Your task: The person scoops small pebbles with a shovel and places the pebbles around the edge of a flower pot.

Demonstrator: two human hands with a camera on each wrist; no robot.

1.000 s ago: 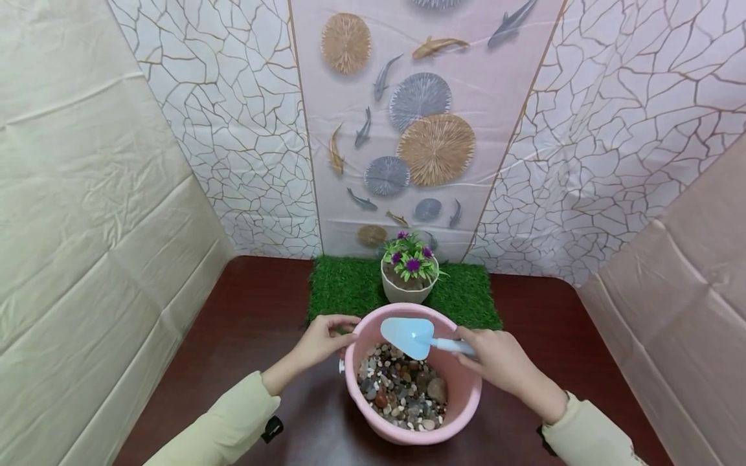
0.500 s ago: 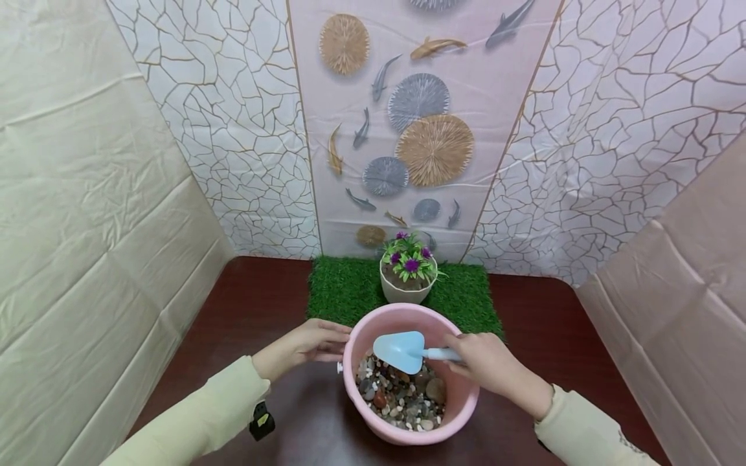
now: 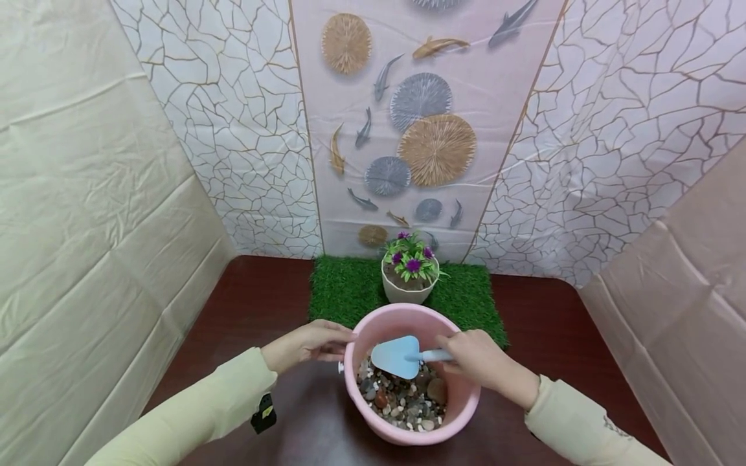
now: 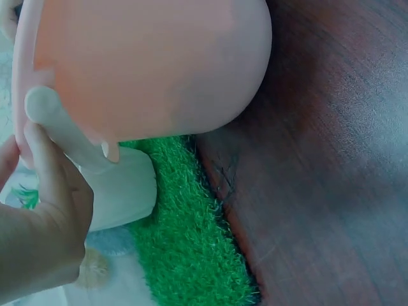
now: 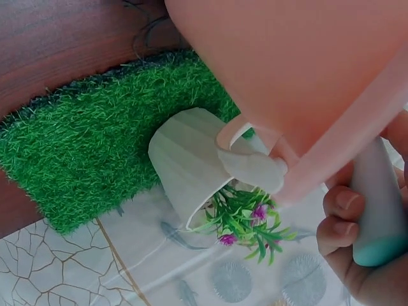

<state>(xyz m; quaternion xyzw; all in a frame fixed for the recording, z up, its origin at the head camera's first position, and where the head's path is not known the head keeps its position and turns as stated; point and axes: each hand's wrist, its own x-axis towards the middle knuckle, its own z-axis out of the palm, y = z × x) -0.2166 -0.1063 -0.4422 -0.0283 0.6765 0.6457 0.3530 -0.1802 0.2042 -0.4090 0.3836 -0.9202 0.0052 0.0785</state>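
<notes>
The right hand curls into a grip; the left hand seemingly pinches.

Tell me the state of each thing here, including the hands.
Round pink bucket: upright
Pale curved bucket handle: lowered outside the rim
Mixed-colour stone pebbles: loose inside the bucket
Light-blue trowel: held, blade over the pebbles, contact unclear
Left hand: touching the bucket's rim
Right hand: gripping the trowel
Green grass-like mat: lying flat
White faceted pot: upright on the mat, holding a purple-flowered plant

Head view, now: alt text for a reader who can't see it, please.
The right hand holds a light blue trowel inside a pink bucket of pebbles; the left hand touches the bucket's rim. Behind, a potted purple-flowered plant stands on green turf.
</notes>
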